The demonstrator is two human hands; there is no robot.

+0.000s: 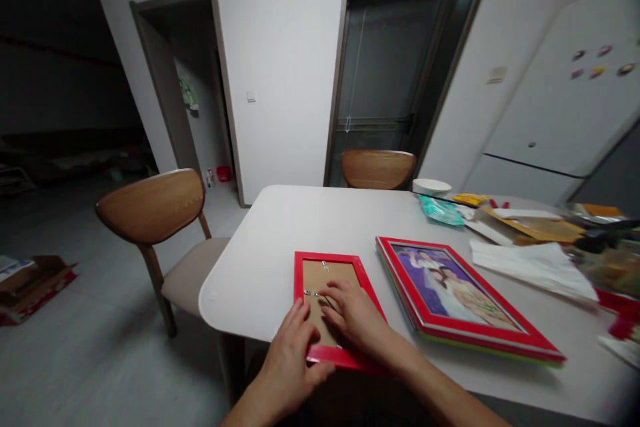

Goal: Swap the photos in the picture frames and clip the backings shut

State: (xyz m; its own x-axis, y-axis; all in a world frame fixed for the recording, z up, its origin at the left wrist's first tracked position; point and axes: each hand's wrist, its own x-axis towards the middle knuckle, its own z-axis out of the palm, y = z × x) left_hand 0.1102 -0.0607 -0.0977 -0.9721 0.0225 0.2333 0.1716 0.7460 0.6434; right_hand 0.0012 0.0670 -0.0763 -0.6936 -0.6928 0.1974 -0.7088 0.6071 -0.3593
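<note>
A small red picture frame [300, 273] lies face down near the table's front edge, its brown backing board [315, 270] showing. Metal fittings sit at the top of the board and at its left side. My left hand [290, 360] grips the frame's lower left corner, fingers on the left side and thumb at the bottom edge. Over the middle of the board, my right hand [357, 317] has its fingers bent and drawn together. A thin dark line shows between those fingertips; what they hold is hard to make out. My right hand hides the board's lower right part.
To the right lies a stack of picture frames, the top one a red frame [465, 293] with a wedding photo. Beyond are white paper [535, 263], a teal packet [441, 210] and a white bowl [431, 187]. Wooden chairs stand left [150, 207] and behind [379, 169] the white table [260, 233].
</note>
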